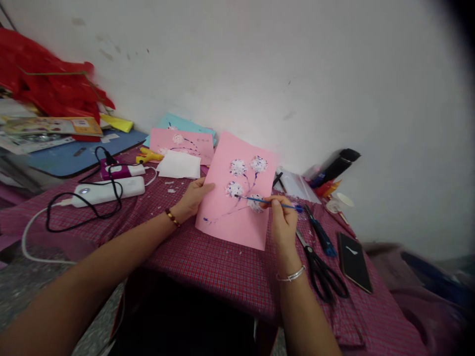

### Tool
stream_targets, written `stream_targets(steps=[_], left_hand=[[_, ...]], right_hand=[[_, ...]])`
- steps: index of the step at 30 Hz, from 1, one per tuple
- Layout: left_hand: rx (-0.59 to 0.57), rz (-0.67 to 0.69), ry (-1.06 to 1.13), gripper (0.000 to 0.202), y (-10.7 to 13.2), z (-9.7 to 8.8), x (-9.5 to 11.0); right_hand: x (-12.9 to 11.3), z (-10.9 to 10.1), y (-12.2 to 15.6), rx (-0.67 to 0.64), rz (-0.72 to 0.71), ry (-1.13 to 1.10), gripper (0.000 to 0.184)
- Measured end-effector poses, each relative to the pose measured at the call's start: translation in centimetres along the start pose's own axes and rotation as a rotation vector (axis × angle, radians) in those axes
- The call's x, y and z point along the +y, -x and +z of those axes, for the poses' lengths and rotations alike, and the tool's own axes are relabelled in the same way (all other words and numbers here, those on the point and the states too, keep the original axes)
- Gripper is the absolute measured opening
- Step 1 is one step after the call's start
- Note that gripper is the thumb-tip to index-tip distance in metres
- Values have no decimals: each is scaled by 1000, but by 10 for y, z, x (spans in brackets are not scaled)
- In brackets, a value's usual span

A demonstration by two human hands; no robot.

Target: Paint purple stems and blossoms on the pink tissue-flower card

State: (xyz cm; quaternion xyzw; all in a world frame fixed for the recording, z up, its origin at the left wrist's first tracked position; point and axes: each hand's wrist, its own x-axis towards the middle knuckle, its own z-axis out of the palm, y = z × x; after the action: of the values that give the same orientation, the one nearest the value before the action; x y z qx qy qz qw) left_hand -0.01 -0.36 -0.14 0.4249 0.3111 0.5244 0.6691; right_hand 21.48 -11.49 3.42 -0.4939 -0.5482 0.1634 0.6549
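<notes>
A sheet of pink paper [226, 225] stands tilted up from the table in front of me. On it are several white round blossoms flecked with dark blue, joined by blue painted stems. My left hand [193, 198] grips the sheet's left edge, thumb on the front. Between the fingers of my right hand [282, 220] is a thin blue paintbrush [272, 201]. Its dark tip points left and meets the paper, or nearly so, just under the lower left blossom [234, 189]. The right fingers partly cover the lower right blossom [255, 203].
Black-handled scissors [322, 274], a blue cutter knife [322, 235] and a black phone-like slab [354, 262] lie on the right of the checked tablecloth [218, 267]. A white power strip [107, 192] with cables is at left. Another pink painted sheet [202, 143] lies behind, near the wall.
</notes>
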Motion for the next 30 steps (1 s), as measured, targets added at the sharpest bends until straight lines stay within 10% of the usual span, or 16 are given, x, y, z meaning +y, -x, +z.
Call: stream_targets(steps=[11, 17, 30], left_hand=[[19, -68, 95, 31, -12, -5, -2], [60, -18, 68, 20, -83, 3, 11], [-30, -24, -52, 21, -200, -2, 39]], right_hand=[[8, -31, -22, 333, 117, -538, 18], [17, -68, -30, 313, 335, -839, 16], [62, -90, -34, 358, 318, -657, 16]])
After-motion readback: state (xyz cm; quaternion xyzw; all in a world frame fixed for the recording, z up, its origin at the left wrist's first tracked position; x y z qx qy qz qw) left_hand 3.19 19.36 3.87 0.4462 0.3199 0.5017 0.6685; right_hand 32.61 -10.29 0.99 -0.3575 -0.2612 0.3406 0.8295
